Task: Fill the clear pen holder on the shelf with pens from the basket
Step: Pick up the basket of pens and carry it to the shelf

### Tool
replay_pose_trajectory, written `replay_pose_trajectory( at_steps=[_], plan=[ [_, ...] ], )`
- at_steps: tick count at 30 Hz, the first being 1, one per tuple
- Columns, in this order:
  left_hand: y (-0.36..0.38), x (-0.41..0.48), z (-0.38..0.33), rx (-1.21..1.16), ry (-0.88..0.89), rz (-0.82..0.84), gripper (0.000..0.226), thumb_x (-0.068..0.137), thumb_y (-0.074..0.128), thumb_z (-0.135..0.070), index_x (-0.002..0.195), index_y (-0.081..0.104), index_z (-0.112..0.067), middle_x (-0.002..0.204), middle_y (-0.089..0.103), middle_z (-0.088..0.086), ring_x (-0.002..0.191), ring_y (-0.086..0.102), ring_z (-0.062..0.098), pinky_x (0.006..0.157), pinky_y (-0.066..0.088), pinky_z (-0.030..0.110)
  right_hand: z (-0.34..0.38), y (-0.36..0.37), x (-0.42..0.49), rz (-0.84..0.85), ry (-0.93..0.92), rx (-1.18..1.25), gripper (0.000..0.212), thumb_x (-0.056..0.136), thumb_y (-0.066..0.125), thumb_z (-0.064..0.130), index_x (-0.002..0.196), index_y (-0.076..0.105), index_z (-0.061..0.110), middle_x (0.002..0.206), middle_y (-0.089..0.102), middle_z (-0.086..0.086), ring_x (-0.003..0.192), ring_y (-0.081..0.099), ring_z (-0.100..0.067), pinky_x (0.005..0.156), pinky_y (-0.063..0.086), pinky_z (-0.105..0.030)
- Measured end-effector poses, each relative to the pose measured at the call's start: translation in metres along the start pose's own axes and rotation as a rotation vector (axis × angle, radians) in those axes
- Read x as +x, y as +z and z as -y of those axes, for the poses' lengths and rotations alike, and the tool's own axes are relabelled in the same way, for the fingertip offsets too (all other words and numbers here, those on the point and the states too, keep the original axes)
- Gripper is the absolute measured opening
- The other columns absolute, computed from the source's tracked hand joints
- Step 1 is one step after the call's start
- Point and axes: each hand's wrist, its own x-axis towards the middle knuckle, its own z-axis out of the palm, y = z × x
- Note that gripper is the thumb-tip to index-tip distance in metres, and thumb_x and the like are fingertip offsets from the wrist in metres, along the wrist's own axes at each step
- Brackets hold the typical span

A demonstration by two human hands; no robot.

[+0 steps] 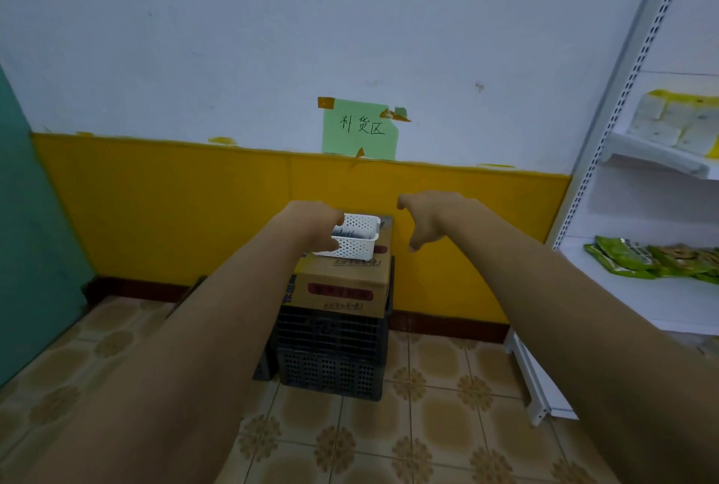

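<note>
The left hand [313, 226] grips the white basket [360, 238] atop a cardboard box [346, 281]; the right hand [426, 219] hangs loose beside it.

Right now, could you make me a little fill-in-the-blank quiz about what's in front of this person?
1. The white basket sits on a ___ box.
2. That box rests on a ___ plastic crate.
3. The right hand holds ___.
4. The paper sign on the wall is ___.
Missing words: cardboard; black; nothing; green.
</note>
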Motion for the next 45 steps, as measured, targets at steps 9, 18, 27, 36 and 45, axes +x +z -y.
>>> replay_pose_trajectory(
  at_steps=[9,18,27,36,45],
  plan=[
    [-0.008,0.158,0.034,0.044,-0.057,0.027,0.051,0.096,0.05,-0.043,0.141,0.037,-0.023,0.132,0.054,0.007,0.116,0.054,0.027,0.079,0.045,0.035,-0.072,-0.004,0.157,0.02,-0.027,-0.002,0.08,0.082,0.072,0.036,0.145,0.028,0.016,0.139,0.046,-0.011,0.121,0.048,-0.029,0.084,0.045,-0.037],
    [0.02,0.285,0.065,0.019,-0.132,0.079,0.05,0.097,0.048,-0.04,0.142,0.036,-0.023,0.13,0.055,0.006,0.115,0.054,0.026,0.075,0.043,0.033,-0.113,0.006,0.304,0.003,-0.103,-0.015,0.08,0.08,0.073,0.036,0.144,0.029,0.017,0.132,0.05,-0.011,0.114,0.052,-0.029,0.08,0.048,-0.037],
    [0.045,0.375,0.098,-0.002,-0.132,0.106,0.05,0.097,0.049,-0.039,0.142,0.036,-0.021,0.128,0.056,0.006,0.112,0.055,0.025,0.074,0.043,0.032,-0.119,0.035,0.403,0.033,-0.151,-0.052,0.069,0.083,0.07,0.034,0.139,0.034,0.017,0.119,0.056,-0.006,0.105,0.055,-0.025,0.068,0.044,-0.032],
    [0.133,0.473,0.153,-0.195,-0.122,0.121,0.047,0.096,0.048,-0.042,0.138,0.039,-0.022,0.125,0.059,0.006,0.105,0.058,0.025,0.077,0.05,0.036,-0.111,0.082,0.517,0.08,-0.125,0.166,0.066,0.09,0.061,0.039,0.143,0.031,0.015,0.142,0.044,-0.011,0.122,0.049,-0.031,0.082,0.044,-0.038],
    [0.294,0.471,0.178,-0.896,-0.344,0.043,0.048,0.094,0.056,-0.037,0.136,0.044,-0.015,0.117,0.06,0.011,0.097,0.06,0.028,0.077,0.05,0.035,-0.076,0.209,0.552,0.232,0.293,1.019,0.076,0.089,0.063,0.043,0.148,0.023,0.015,0.151,0.034,-0.008,0.131,0.043,-0.03,0.101,0.042,-0.045]
  ],
)
